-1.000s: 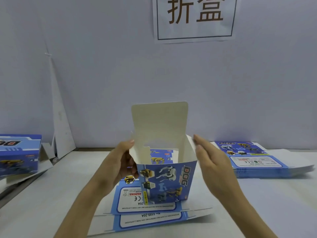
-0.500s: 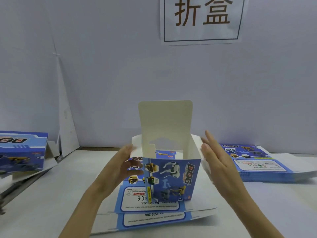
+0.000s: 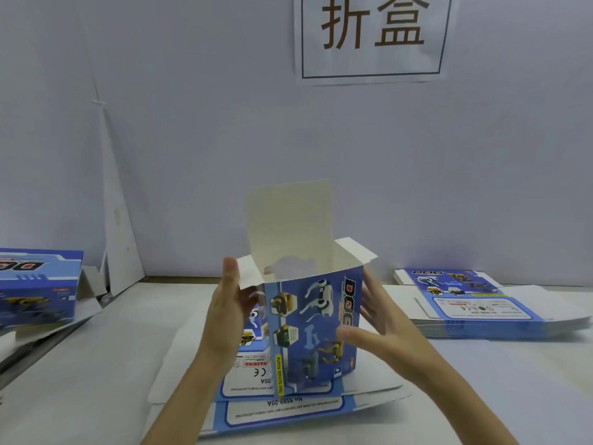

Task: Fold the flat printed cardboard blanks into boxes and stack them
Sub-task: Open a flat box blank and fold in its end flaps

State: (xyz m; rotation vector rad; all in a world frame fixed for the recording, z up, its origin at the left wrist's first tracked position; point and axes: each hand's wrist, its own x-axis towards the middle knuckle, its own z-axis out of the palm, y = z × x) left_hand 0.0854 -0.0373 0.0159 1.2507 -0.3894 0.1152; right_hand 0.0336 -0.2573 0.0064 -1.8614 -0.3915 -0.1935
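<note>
A blue printed box [image 3: 314, 322] stands upright on a few flat blanks [image 3: 288, 412] at the middle of the table. Its top is open, with the white lid flap [image 3: 288, 220] standing up at the back and both side flaps splayed outward. My left hand [image 3: 224, 316] lies flat against the box's left side, fingers straight up beside the left flap. My right hand [image 3: 382, 326] presses on the right side with spread fingers, its thumb across the printed front. A stack of flat blanks [image 3: 475, 303] lies at the right.
A folded blue box [image 3: 35, 287] sits at the far left on loose white card. A tall white card sheet [image 3: 118, 236] leans against the wall behind it. A paper sign [image 3: 372, 33] hangs on the wall above. The wall runs close behind the table.
Both hands have closed in on the box's sides. My right thumb has come onto the front face, and the box has turned slightly so its front faces more to the right.
</note>
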